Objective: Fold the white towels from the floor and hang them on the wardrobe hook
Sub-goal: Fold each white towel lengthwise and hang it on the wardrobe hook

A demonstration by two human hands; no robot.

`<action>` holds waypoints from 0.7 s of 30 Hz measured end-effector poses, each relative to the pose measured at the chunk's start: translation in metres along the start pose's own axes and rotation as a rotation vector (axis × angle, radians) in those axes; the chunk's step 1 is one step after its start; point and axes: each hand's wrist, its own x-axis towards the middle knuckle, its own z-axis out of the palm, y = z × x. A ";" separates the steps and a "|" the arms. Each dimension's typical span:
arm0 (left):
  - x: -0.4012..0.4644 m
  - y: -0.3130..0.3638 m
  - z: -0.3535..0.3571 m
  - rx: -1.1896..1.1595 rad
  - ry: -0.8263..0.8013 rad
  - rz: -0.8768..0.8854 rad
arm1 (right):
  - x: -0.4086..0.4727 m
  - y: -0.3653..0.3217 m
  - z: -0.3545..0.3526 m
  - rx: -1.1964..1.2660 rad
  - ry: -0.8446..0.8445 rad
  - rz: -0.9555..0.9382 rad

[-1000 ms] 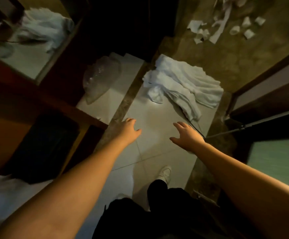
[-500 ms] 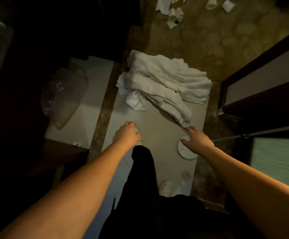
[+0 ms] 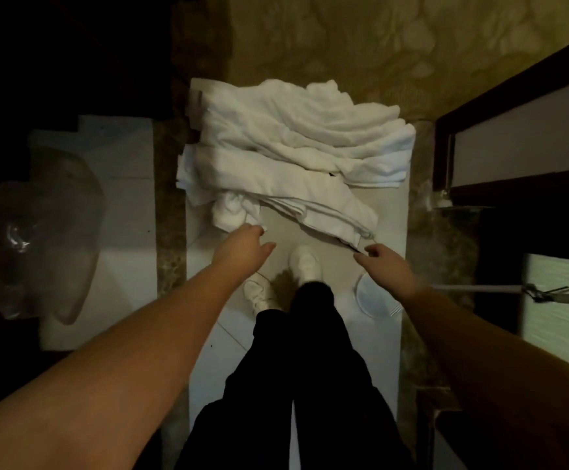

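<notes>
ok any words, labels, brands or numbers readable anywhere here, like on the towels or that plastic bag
None can be read.
White towels: plain, no tag or print shows.
Clear plastic bag: dim and blurred, no lettering visible.
White shoes: no brand mark shows.
Round floor drain cover: only slots, no text.

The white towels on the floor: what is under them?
The white towels lie on pale floor tile, which shows bare at their near edge. Their far edge overlaps the brownish patterned floor. Whether anything else lies beneath the heap is hidden by the cloth.
</notes>
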 end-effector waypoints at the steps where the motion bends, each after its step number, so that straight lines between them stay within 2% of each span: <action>1: 0.016 0.002 0.003 0.001 -0.018 0.007 | 0.014 -0.003 0.002 0.027 -0.015 0.011; 7: 0.112 0.026 0.019 0.089 -0.036 0.105 | 0.107 -0.014 0.013 0.127 -0.052 0.040; 14: 0.213 0.072 0.066 0.289 -0.047 0.343 | 0.204 0.013 0.018 0.110 0.009 0.031; 21: 0.269 0.085 0.114 0.489 -0.073 0.500 | 0.258 0.025 0.035 -0.003 -0.050 -0.142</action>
